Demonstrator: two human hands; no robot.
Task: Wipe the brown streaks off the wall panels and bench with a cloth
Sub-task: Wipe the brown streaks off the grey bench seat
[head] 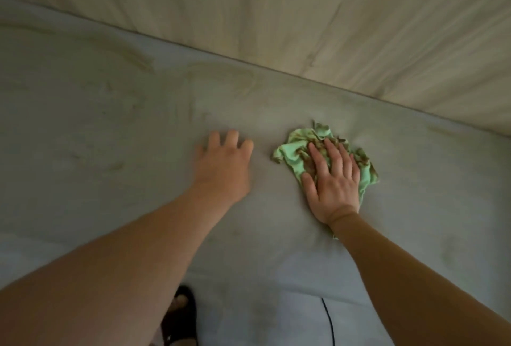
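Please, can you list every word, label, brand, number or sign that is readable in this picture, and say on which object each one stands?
There is no readable text.
Green cloth under the right hand: only brown stains, no label visible.
Bench and wall panels: only brownish streaks, no writing.
Dark sandal at the bottom edge: blurred, no brand can be seen.

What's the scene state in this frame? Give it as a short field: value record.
right hand: flat on the cloth, pressing it to the bench
left hand: rests on the bench, holds nothing
cloth: green, crumpled, stained brown
streaks: faint brown arcs on bench, left of the hands
wall panel: behind bench, pale wood grain
below: dark sandal, thin black cable
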